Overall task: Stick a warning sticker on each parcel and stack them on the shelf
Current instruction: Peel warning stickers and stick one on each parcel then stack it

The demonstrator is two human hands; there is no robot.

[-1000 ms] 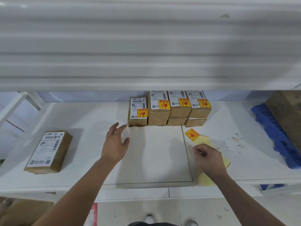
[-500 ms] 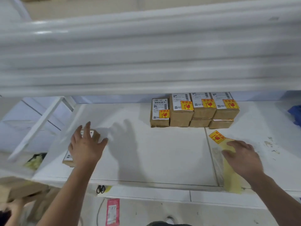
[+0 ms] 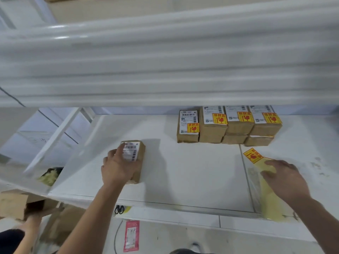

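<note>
Your left hand point(image 3: 119, 167), reaching a moment ago, now grips the lone parcel point(image 3: 132, 152), centre left. Your right hand point(image 3: 288, 180): fingers spread, flat on the sticker sheet point(image 3: 271, 204), lower right.

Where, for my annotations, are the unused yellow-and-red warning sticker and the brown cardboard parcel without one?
unused yellow-and-red warning sticker point(image 3: 253, 155): head view, printed centre
brown cardboard parcel point(image 3: 133, 153): head view, white shipping label

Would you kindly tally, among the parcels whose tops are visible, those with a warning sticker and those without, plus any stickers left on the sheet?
Parcels with a warning sticker: 4
Parcel without a sticker, held by the left hand: 1
Loose sticker on the sheet: 1
Total: 6
</note>
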